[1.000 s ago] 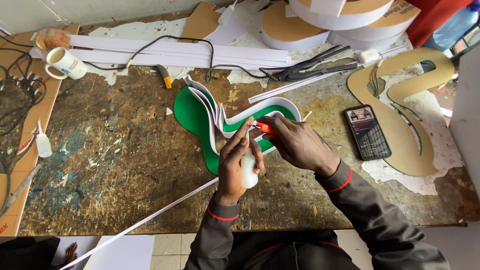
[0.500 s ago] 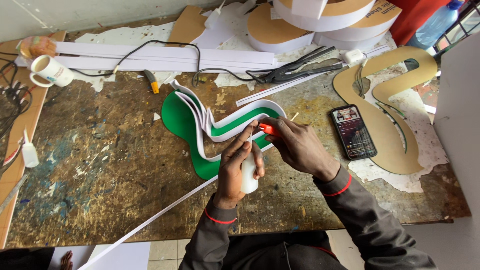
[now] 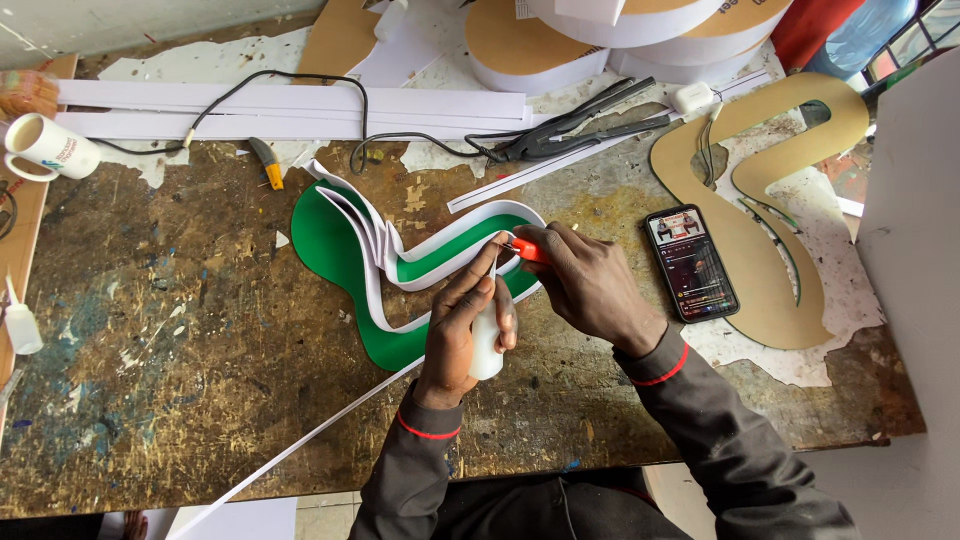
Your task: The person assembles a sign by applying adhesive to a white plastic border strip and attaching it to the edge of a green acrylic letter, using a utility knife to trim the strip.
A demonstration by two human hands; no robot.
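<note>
Head view: my left hand (image 3: 462,325) wraps a white glue bottle (image 3: 486,340), tip at the white strip (image 3: 455,235) edging the green shape (image 3: 330,240). Right hand (image 3: 585,285) pinches a small orange tool (image 3: 528,250) there, phone (image 3: 692,263) just beyond.

Left of the curvy green sign piece with its upright white strip wall (image 3: 345,250), the scuffed paint-stained table (image 3: 170,330) is wide open, but right of it the black smartphone (image 3: 691,262) and tan S-shaped cardboard cutout (image 3: 765,200) crowd things.
</note>
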